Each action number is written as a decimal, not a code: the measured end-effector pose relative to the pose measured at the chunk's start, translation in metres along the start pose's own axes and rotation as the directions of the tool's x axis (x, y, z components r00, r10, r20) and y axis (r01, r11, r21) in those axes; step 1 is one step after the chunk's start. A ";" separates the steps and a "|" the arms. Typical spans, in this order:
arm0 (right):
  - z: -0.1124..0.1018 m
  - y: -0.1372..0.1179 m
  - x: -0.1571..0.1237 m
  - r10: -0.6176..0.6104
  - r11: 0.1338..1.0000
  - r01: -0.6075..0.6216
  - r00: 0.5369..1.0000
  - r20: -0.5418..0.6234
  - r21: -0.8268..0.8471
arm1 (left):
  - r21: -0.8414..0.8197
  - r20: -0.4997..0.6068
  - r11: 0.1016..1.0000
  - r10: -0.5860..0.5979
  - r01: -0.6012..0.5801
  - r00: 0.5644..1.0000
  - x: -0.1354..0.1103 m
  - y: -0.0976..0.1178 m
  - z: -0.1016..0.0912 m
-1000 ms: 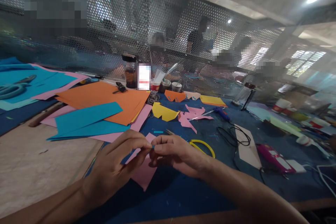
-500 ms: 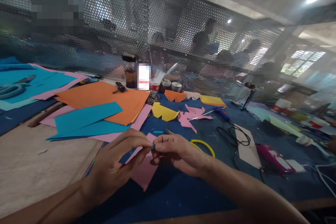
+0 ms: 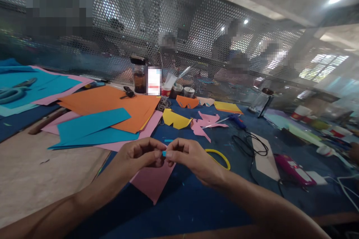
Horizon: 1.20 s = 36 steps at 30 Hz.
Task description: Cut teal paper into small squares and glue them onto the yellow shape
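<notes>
Far left of frame: teal scissors (image 3: pixel 11 93) on blue sheets, well apart from the work. Left of centre: orange paper (image 3: pixel 112 106) and a blue strip (image 3: pixel 92 125) stacked on the worktop (image 3: pixel 33 171). Lower centre: left hand (image 3: pixel 140 155) narrow, fingertips pinched on a tiny blue paper scrap (image 3: pixel 164 153); right hand (image 3: pixel 190 158) pinched on the same scrap, tips touching. Scrap held just above the pink sheet (image 3: pixel 153 179). Judged featherweight, limp, easily creased or torn; best held by its edges with thumb and forefinger tips, light pressure. Right of hands: yellow ring (image 3: pixel 221 156), black cable (image 3: pixel 249 145).
</notes>
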State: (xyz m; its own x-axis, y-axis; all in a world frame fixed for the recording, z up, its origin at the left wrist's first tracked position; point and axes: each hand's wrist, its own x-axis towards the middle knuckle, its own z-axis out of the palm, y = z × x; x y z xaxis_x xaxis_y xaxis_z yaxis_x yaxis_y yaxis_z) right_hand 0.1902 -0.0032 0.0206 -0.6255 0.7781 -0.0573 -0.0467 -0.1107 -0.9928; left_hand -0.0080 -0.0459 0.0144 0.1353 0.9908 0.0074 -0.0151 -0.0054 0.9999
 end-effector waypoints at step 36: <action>-0.003 0.002 0.002 -0.079 0.991 0.080 0.997 0.014 -0.111 | -0.228 0.101 0.946 -0.213 0.231 0.972 0.005 -0.012 -0.008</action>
State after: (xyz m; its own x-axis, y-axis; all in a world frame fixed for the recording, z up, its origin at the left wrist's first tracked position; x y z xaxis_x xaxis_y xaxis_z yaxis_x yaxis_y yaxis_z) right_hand 0.1913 -0.0001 0.0186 -0.6310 0.7754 0.0230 -0.0103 0.0213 -0.9997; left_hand -0.0152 -0.0402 0.0021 0.2348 0.9502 -0.2048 -0.2092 0.2552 0.9440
